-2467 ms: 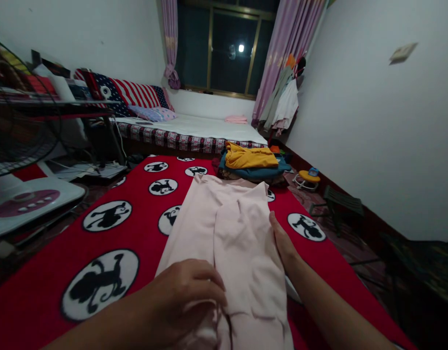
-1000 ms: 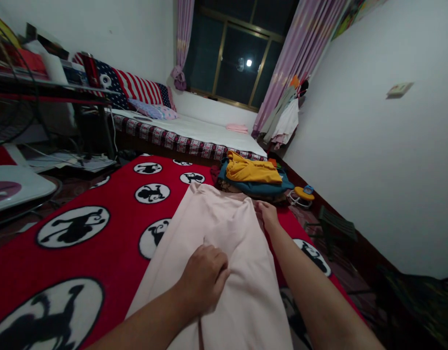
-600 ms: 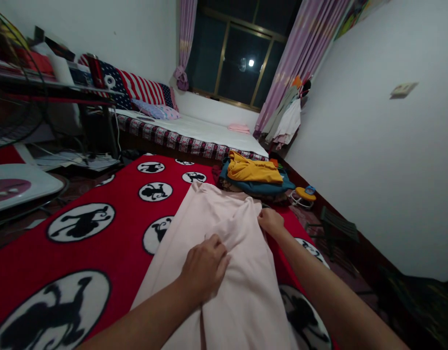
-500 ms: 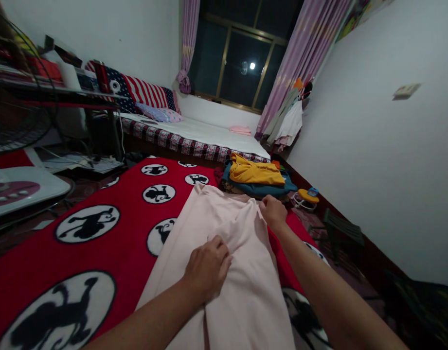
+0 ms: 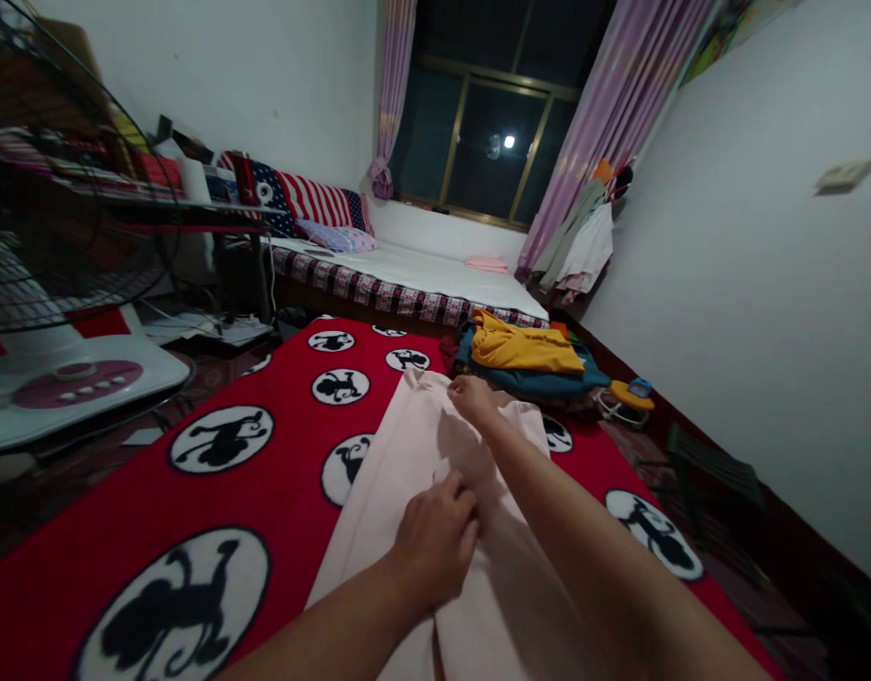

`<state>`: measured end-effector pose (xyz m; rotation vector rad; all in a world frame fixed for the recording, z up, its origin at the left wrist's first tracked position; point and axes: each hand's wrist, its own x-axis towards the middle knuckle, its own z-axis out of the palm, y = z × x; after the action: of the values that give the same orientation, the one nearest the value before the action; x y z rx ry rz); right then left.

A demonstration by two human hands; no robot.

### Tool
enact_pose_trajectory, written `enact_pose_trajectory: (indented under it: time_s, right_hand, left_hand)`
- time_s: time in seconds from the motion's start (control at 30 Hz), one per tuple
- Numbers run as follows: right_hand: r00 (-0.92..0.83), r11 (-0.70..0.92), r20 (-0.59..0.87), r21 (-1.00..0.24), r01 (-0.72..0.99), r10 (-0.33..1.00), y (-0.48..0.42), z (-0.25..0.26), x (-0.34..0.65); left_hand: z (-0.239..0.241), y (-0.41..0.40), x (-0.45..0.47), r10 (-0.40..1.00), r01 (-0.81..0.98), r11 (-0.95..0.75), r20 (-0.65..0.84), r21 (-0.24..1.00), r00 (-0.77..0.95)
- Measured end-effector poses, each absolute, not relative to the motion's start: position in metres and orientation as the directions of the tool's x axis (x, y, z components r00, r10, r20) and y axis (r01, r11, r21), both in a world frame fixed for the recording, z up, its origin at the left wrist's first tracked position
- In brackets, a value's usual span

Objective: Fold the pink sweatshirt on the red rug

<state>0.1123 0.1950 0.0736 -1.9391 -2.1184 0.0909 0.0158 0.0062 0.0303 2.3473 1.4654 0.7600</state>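
Note:
Pale pink trousers (image 5: 378, 511) lie spread on the red blanket, waistband away from me and the gap between the legs towards me. My left hand (image 5: 435, 537) rests at the crotch, its fingers curled and closed on the fabric. At the middle of the waistband my right hand (image 5: 470, 397) pinches the cloth, the forearm crossing over the right side of the trousers. Parts of the waistband and the right leg are hidden behind that arm.
Beneath everything is a red blanket (image 5: 293, 511) with black figures in white circles. Folded clothes, a yellow garment (image 5: 524, 342) on top, are stacked beyond the waistband. A fan (image 5: 66, 378) stands at left, a stool (image 5: 630, 395) at right, and another bed (image 5: 413, 265) behind.
My right hand has moved left from the waistband's right corner to its middle. My left hand stays at the crotch. The whole view has shifted a little to the left.

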Motion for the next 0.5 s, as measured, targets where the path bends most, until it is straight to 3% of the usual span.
enact_pose_trajectory:
  time_s: [0.17,0.3,0.4,0.5]
  right_hand:
    - [-0.032,0.070,0.117,-0.335,0.940,0.993,0.206,0.047,0.084]
    - [-0.013,0.084,0.188,-0.373,0.924,0.982,0.201,0.039,0.090]
    - [0.008,0.082,0.237,-0.370,0.925,0.971,0.198,0.040,0.098]
    - [0.037,0.041,0.220,-0.338,0.940,0.975,0.195,0.040,0.099]
  left_hand:
    - [0.027,0.007,0.011,0.881,0.680,-0.471,0.342,0.561,0.328]
    - [0.038,0.029,-0.009,0.891,0.661,-0.417,0.426,0.624,0.159]
    - [0.042,0.054,-0.034,0.915,0.733,-0.327,0.394,0.596,0.088]
    - [0.035,0.068,-0.051,0.940,0.805,-0.308,0.292,0.506,0.177]
